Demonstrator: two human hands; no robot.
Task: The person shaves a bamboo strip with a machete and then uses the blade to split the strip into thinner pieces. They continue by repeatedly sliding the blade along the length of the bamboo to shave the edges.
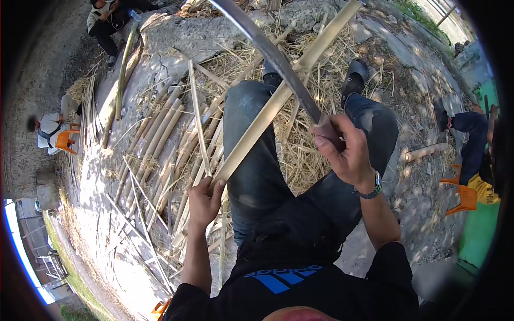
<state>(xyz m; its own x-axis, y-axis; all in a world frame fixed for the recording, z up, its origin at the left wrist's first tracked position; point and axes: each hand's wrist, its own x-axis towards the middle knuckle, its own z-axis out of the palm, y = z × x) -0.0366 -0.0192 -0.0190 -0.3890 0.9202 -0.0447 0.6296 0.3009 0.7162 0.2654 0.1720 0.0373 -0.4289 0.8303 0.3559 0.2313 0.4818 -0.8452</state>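
A: What's the left hand (203, 204) doing?

B: Thumb and curled fingers pinch the near end of a bamboo strip (257, 127), which slants across the left thigh (247, 166) and up past the knees.

A: And the right hand (349, 155)?

B: Closed round the handle of a long curved knife (303, 97). The blade crosses over the strip; can't tell if they touch.

A: Ground?

B: Pale shavings (301, 165) between the legs; bamboo poles (162, 124) lying to the left.
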